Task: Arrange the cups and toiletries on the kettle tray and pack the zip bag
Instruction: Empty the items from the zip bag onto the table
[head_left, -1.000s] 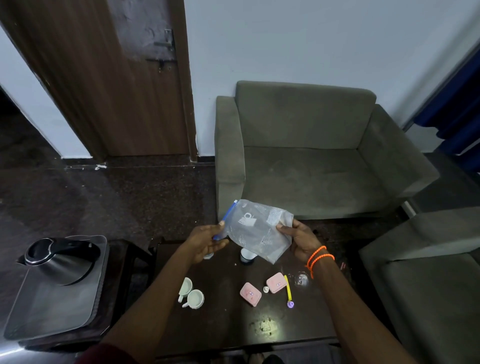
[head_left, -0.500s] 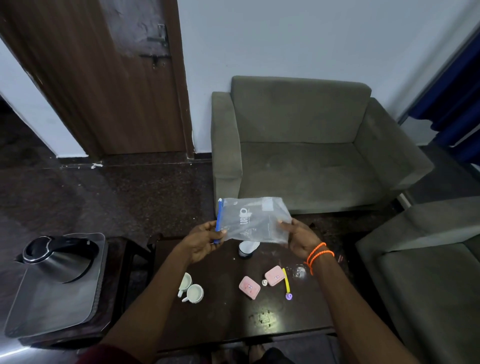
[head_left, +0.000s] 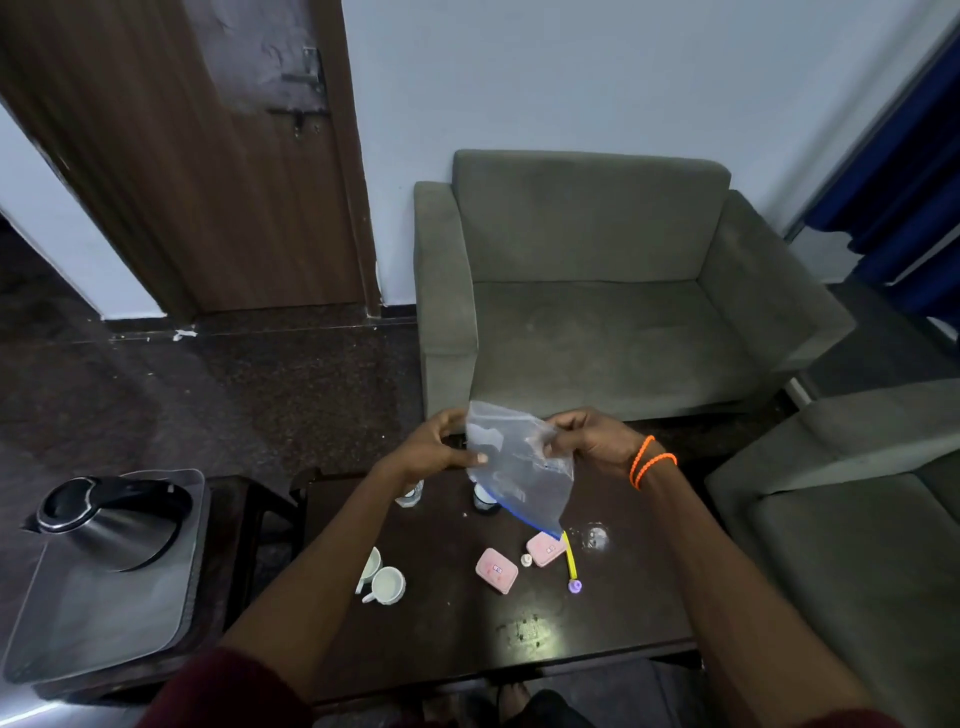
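Observation:
Both hands hold a clear zip bag in the air above the dark table. My left hand pinches its left edge and my right hand grips its upper right part. The bag's blue zip strip hangs at its lower edge. On the table lie two white cups, two pink soap packets, a yellow toothbrush and a small white cap. A steel kettle stands on the grey tray at the left.
A small jar and a clear bottle stand on the table under the bag; a clear glass lid lies to the right. A grey armchair faces the table, another sofa is at the right, a wooden door behind.
The bag has been turned: its blue zip strip went from the left side by my left hand down to the lower edge. Both hands moved closer together.

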